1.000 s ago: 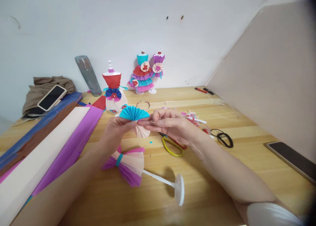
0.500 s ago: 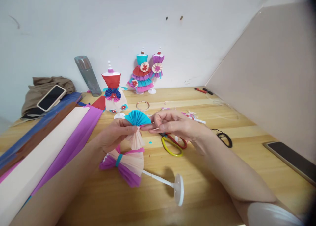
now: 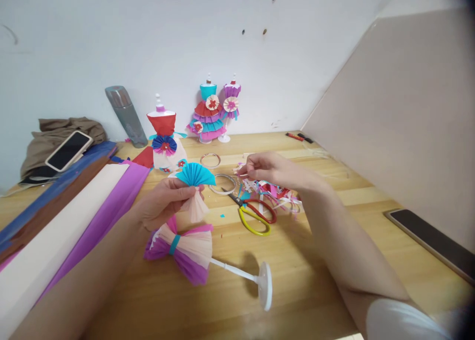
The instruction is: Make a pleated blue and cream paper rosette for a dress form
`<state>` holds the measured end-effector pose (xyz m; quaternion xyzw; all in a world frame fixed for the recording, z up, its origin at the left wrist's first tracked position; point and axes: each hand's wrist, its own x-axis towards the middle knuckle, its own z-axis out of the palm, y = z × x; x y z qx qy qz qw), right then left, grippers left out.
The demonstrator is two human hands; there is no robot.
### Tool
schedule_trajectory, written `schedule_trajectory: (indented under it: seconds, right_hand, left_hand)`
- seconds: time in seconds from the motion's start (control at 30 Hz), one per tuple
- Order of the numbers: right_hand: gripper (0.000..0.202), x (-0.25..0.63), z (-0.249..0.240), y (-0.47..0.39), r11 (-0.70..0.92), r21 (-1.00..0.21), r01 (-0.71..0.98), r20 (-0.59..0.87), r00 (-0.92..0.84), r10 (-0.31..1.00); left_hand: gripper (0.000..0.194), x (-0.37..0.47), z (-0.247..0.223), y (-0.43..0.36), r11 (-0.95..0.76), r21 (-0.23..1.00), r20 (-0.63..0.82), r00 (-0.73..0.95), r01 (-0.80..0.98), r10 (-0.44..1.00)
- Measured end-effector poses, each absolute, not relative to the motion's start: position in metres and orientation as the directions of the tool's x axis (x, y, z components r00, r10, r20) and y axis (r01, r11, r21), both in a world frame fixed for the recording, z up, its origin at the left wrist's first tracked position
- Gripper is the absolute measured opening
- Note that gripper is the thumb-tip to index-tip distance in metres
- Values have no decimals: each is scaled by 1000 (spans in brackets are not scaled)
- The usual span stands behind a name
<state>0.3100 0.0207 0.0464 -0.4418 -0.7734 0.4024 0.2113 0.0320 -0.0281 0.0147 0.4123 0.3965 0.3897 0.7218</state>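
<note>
My left hand (image 3: 165, 201) pinches a pleated crepe-paper fan (image 3: 196, 174), turquoise on top with a peach piece flaring down below the fingers. Over a heap of paper scraps (image 3: 274, 191) my right hand (image 3: 269, 169) is closed, fingertips together; whatever they hold is too small to make out. Below the left hand a small dress form (image 3: 193, 253) lies on its side, dressed in purple and peach paper with a turquoise waistband, its white base pointing right. Scissors (image 3: 256, 218) with red and yellow handles lie partly open between the hands.
Two rolls of tape (image 3: 224, 184) lie behind the scissors. Dressed paper mannequins (image 3: 165, 127) stand toward the wall. Crepe-paper sheets (image 3: 85, 206) cover the left side, with a phone (image 3: 69, 151), cloth and a leaning bottle (image 3: 128, 117) behind. A dark phone-like slab (image 3: 430, 241) lies right.
My right hand has drawn away from the fan, moving right and back over the scraps. The left hand keeps hold of the fan. The view has shifted slightly.
</note>
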Motion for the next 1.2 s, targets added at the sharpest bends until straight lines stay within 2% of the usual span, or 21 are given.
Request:
schedule_trajectory:
  seconds: [0.07, 0.13, 0.23, 0.37, 0.43, 0.57, 0.63, 0.77, 0.87, 0.97, 1.1, 1.2]
  right_hand:
    - [10, 315, 42, 31, 297, -666, 685, -81, -462, 883]
    - [9, 318, 36, 39, 266, -624, 735, -116, -424, 898]
    - [11, 320, 25, 48, 170, -678, 715, -186, -390, 902]
    - [13, 324, 14, 55, 1, -801, 599, -283, -379, 881]
    - [13, 328, 11, 58, 27, -823, 567, -253, -409, 877]
    - [11, 334, 7, 63, 180, -777, 603, -157, -463, 872]
    - [10, 335, 6, 64, 155, -791, 592, -165, -449, 878]
    - [21, 331, 10, 59, 50, -906, 420, -184, -497, 848]
    - [29, 324, 22, 44, 55, -987, 151, -56, -647, 761]
    - [29, 313, 34, 23, 55, -998, -34, 62, -748, 660]
    - [24, 293, 45, -4, -177, -981, -77, -62, -743, 666]
    - [21, 278, 47, -17, -276, -950, -144, -94, -712, 696]
  left_hand:
    - [22, 32, 15, -27, 358, 902, -259, 361, -240, 896]
    - [22, 33, 16, -27, 351, 902, -250, 362, -249, 898]
    - [22, 34, 16, -27, 345, 902, -234, 378, -261, 896]
    - [21, 34, 15, -27, 356, 901, -244, 387, -250, 889]
    - [23, 35, 14, -27, 364, 894, -255, 373, -259, 892]
    - [25, 34, 13, -27, 380, 889, -271, 374, -257, 887]
    - [26, 34, 14, -27, 376, 891, -270, 371, -254, 889]
    - [25, 36, 14, -27, 385, 888, -290, 343, -253, 894]
    - [23, 39, 11, -28, 362, 883, -265, 319, -300, 910]
    - [29, 44, 7, -29, 295, 883, -204, 267, -366, 942]
    - [37, 48, 6, -31, 224, 895, -159, 192, -387, 968]
    - [38, 51, 8, -33, 189, 905, -137, 160, -382, 978]
